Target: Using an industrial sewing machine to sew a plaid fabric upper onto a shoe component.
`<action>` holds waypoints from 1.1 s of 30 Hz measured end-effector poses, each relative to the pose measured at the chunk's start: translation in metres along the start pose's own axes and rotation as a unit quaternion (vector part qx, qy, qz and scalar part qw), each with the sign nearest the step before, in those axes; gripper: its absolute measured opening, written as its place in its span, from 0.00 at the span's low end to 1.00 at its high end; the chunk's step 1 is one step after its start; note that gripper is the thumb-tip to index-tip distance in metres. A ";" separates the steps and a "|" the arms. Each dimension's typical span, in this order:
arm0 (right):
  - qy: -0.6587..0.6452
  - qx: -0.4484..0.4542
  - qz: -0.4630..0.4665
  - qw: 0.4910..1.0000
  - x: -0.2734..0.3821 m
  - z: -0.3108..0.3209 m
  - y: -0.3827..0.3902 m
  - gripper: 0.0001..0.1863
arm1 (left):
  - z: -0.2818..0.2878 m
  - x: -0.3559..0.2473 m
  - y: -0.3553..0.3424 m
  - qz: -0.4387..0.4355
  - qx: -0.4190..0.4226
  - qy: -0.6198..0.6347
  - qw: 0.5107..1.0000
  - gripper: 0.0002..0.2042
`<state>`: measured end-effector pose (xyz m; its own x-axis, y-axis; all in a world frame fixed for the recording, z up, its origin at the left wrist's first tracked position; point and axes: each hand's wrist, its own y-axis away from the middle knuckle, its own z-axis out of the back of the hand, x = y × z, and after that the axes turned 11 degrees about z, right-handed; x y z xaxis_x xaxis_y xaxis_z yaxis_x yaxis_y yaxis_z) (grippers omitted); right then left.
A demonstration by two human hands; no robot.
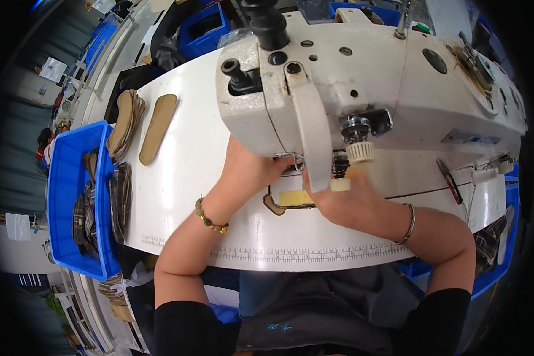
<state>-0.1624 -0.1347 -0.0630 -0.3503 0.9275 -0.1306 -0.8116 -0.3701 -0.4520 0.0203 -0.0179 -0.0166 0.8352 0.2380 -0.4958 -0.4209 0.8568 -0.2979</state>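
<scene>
At the white sewing machine [261,113], both my hands are close around the needle area. My left hand [249,166] comes in from the left, its fingers closed together beside the presser foot [295,161]. On the other side my right hand [353,202] has its fingers curled in, partly hidden behind the machine's white lever [315,130]. A tan fabric piece with a dark edge [273,204] lies between them, its rounded end showing; the hands and machine hide the rest. A yellow patch [295,197] shows on the bed between my hands.
A tan sole-shaped piece [159,129] and a stack of similar ones [124,126] lie left on the white table [178,196]. A blue bin [56,202] of plaid pieces stands beside the table edge. Red-and-black thread snips [450,181] rest right. A ruler strip [279,254] runs along the front.
</scene>
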 end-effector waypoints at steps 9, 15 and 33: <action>-0.042 -0.027 -0.019 0.999 0.000 0.002 -0.005 0.06 | -0.003 -0.001 0.002 0.032 0.013 0.003 0.999 0.17; -0.053 -0.033 -0.029 0.998 0.002 -0.002 -0.002 0.03 | -0.003 -0.008 0.005 0.027 -0.001 -0.011 1.000 0.17; -0.068 -0.003 -0.030 0.997 0.006 0.001 -0.005 0.21 | 0.008 -0.012 -0.004 0.087 0.061 0.012 0.994 0.13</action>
<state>-0.1613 -0.1276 -0.0607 -0.3618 0.9321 0.0178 -0.8307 -0.3137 -0.4599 0.0149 -0.0205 -0.0035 0.7439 0.3772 -0.5516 -0.5104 0.8535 -0.1047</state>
